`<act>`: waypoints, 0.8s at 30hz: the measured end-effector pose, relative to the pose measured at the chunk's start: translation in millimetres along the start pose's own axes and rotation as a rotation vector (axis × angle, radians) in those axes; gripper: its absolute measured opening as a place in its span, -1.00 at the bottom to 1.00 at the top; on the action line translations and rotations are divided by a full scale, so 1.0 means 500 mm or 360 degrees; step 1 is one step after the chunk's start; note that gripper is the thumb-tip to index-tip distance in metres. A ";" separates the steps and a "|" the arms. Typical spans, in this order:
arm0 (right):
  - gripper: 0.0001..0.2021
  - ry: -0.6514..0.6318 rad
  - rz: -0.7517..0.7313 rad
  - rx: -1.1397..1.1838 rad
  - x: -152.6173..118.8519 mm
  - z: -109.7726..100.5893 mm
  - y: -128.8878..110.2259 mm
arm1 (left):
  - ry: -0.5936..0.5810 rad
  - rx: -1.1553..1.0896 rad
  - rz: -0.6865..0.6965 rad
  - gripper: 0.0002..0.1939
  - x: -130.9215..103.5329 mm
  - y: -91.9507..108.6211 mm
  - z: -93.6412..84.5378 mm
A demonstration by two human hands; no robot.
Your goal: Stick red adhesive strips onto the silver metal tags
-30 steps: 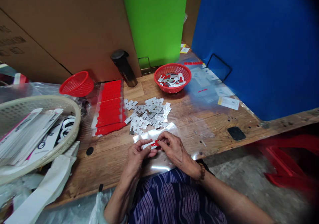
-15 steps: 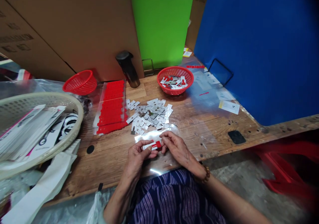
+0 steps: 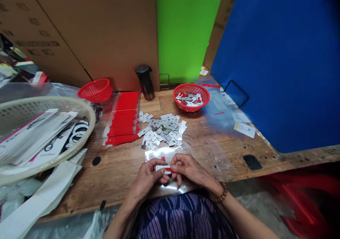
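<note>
A small flat white-and-silver plate [image 3: 160, 168] with a red film piece [image 3: 168, 169] on its right part is between my two hands, above a clear plastic sheet [image 3: 151, 154] at the table's near side. My left hand [image 3: 145, 178] is closed on the plate's left end, thumb on top. My right hand [image 3: 191, 170] pinches the red right end between thumb and fingers. A bit of red shows above my left index finger; what it belongs to is unclear. Just beyond lies a loose pile of similar small plates [image 3: 165, 130]. Left of the pile are sheets of red cutouts [image 3: 123, 117].
A red basket [image 3: 190, 108] holds plates, some with red on them. Another red basket [image 3: 95, 91] and a dark tumbler [image 3: 146, 84] stand at the back. A large cream basket [image 3: 91, 125] of printed cards is at left. Blue [image 3: 278, 55] and green [image 3: 186, 33] panels rise behind.
My right thumb and fingers have closed onto the red end of the plate, where they were slightly off it before. The head view has shifted a little.
</note>
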State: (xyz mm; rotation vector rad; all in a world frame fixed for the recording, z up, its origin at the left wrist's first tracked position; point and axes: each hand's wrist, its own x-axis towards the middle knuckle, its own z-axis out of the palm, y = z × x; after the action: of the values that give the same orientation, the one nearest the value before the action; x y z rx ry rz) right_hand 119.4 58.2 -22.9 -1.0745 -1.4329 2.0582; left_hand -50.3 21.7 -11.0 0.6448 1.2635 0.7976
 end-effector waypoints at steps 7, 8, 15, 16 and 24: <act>-0.79 0.0107 0.0001 -0.0238 0.031 -0.065 -0.041 | 0.0159 -0.0193 0.0213 -0.48 0.017 -0.019 -0.004; -0.78 0.0196 -0.0063 -0.0204 0.040 -0.082 -0.056 | 0.0187 -0.0217 0.0238 -0.48 0.021 -0.024 -0.006; -0.58 0.1036 -0.0635 0.0016 0.100 -0.146 -0.124 | 0.0194 -0.0223 0.0265 -0.52 0.031 -0.054 -0.007; -0.56 0.1096 -0.0635 -0.0216 0.102 -0.138 -0.115 | 0.0207 -0.0230 0.0255 -0.52 0.030 -0.054 -0.005; -0.80 0.0717 -0.0849 -0.1725 0.083 -0.035 -0.012 | 0.0251 -0.0216 0.0264 -0.56 0.021 -0.055 -0.001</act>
State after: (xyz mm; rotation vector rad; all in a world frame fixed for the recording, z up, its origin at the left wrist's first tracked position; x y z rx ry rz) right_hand 106.7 100.1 -35.4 -1.1887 -2.2655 0.5376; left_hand -45.4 14.3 -39.1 0.5908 1.2963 1.0796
